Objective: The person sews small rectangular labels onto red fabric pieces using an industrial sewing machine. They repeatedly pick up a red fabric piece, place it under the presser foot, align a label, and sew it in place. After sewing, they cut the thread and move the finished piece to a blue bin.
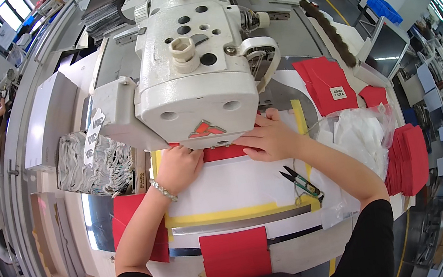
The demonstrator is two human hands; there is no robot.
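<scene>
A piece of red fabric (225, 152) lies on a white, yellow-edged work surface (229, 189) beneath the head of a large white sewing machine (197, 90). My left hand (180, 168), a beaded bracelet at its wrist, is closed at the fabric's left end, its fingers bent and pressed together. On the right end rests my right hand (274, 137), fingers stretched out and apart. The machine head hides some fingertips and the needle area. Black-bladed thread snips (303, 185) lie to the right, below my right forearm.
Red fabric pieces lie at the front edge (235, 254), under my left forearm (129, 209), and stacked at far right (325, 85) and near right (405, 161). A clear plastic bag (355, 135) sits beside them. Left stand a carton of folded pale strips (97, 168) and a white box (50, 121).
</scene>
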